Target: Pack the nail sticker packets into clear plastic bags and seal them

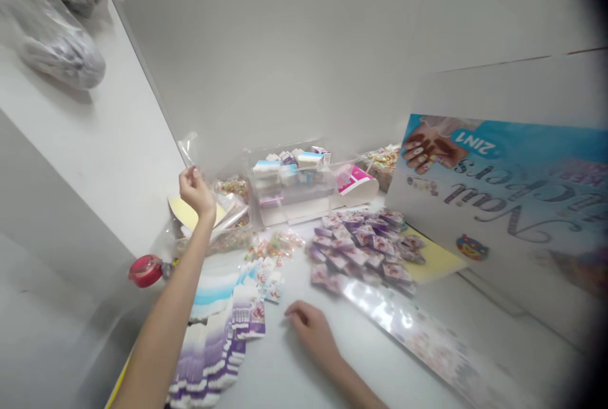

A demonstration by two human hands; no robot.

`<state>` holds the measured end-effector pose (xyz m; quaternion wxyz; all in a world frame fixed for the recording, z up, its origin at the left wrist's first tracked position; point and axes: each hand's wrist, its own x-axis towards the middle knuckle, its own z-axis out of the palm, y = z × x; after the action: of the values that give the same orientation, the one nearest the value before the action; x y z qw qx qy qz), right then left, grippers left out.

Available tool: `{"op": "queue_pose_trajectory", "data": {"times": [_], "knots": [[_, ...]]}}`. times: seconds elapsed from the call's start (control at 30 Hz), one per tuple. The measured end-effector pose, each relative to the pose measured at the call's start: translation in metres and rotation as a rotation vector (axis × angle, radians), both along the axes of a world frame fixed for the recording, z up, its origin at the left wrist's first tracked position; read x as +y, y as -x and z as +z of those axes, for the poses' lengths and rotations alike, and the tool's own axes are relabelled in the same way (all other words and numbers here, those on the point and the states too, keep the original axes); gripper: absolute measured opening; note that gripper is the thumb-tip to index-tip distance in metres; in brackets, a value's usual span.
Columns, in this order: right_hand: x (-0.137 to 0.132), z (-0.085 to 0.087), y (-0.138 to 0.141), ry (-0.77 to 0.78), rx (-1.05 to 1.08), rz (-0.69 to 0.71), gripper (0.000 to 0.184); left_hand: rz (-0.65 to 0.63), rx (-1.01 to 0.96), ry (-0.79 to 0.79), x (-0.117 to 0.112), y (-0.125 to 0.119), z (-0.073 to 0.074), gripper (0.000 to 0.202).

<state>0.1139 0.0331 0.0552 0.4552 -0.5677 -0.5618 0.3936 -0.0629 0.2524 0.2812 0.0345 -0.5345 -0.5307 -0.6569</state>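
Note:
My left hand [194, 190] is raised at the back left, its fingers pinched on the edge of a clear plastic bag [209, 162] that stands above a yellow card [187, 213]. My right hand [308, 327] rests on the white table with its fingers curled loosely, holding nothing, close to a fanned row of purple and white packets [223, 333]. A heap of small purple sachets [363, 247] lies just beyond it.
A clear box [297, 178] of small packets stands at the back. A large blue printed board [513, 200] leans at the right. A shiny foil strip [418, 327] lies at the front right. A red tape dispenser [146, 270] sits at the left edge.

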Motion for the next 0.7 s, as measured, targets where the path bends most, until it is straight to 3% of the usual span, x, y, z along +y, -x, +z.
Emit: {"op": "queue_pose_trajectory", "data": {"times": [0.03,0.1,0.2,0.27,0.3,0.37,0.43,0.53,0.6,0.7], "knots": [[-0.001,0.005,-0.002,0.034,0.084,0.017,0.022,-0.008,0.018,-0.067,-0.020,-0.006,-0.004,0.028],[-0.006,0.018,-0.008,0.110,0.320,0.065,0.030,-0.053,0.096,-0.171,-0.071,-0.019,-0.024,0.020],[-0.023,0.041,-0.025,0.189,0.743,0.183,0.064,-0.268,0.381,-0.310,-0.159,-0.032,-0.077,0.002],[-0.041,0.055,-0.038,0.208,0.950,0.284,0.086,-0.444,0.587,-0.320,-0.215,-0.036,-0.114,0.011],[-0.052,0.061,-0.044,0.213,1.001,0.333,0.093,-0.571,0.821,-0.337,-0.238,-0.038,-0.130,0.014],[-0.073,0.066,-0.054,0.225,0.974,0.370,0.095,-0.675,1.005,-0.291,-0.276,-0.041,-0.155,0.015],[-0.093,0.064,-0.061,0.235,0.805,0.315,0.079,-0.737,1.034,-0.168,-0.301,-0.044,-0.173,0.007],[-0.117,0.052,-0.063,0.276,0.689,0.261,0.052,-0.839,0.926,0.099,-0.323,-0.049,-0.191,0.051],[-0.129,0.044,-0.061,0.302,0.785,0.334,0.056,-0.789,0.794,0.296,-0.331,-0.053,-0.201,0.056],[-0.143,0.035,-0.056,0.259,0.772,0.385,0.070,-0.591,0.726,0.475,-0.338,-0.059,-0.212,0.054]]}}
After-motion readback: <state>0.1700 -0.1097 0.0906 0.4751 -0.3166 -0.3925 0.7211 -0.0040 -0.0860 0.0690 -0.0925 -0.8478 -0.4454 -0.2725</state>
